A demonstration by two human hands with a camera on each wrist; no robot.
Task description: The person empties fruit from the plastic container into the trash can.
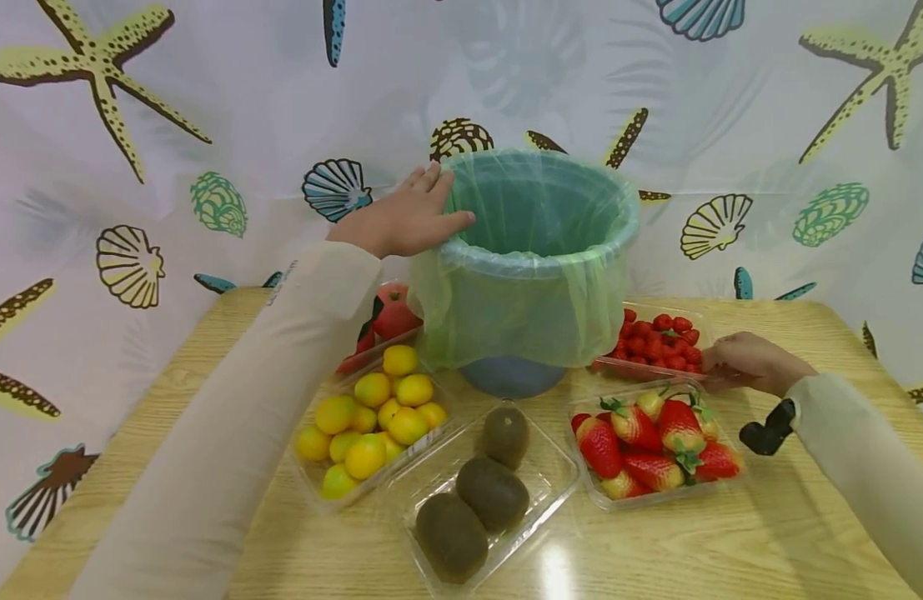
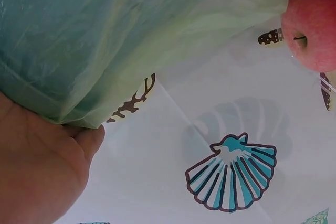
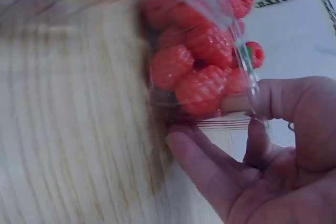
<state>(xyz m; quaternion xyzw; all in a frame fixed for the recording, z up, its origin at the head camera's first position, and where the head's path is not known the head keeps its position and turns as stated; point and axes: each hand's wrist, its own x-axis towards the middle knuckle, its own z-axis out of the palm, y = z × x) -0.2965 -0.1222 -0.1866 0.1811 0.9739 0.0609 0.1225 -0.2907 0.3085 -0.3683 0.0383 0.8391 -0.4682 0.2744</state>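
Observation:
My left hand [image 1: 412, 212] rests on the left rim of a round bin [image 1: 512, 377] fitted with a thin yellow-green bag [image 1: 506, 308]. Its fingers look fairly straight in the head view; the bag hides some of them in the left wrist view, where the palm [image 2: 37, 166] shows. At the right, my right hand [image 1: 754, 364] pinches the end wall of a clear plastic box of raspberries [image 1: 659, 342]. The right wrist view shows the thumb at the box's edge and fingers below, beside the raspberries [image 3: 199, 87]. The box stands partly behind the bin.
Clear boxes stand around the bin: small yellow citrus fruits [image 1: 367, 454], three kiwis [image 1: 491, 493], strawberries [image 1: 656, 450], and apples [image 1: 393, 312] partly behind my left forearm. All are on a wooden table [image 1: 791, 517]. A shell-patterned curtain [image 1: 266, 100] hangs behind.

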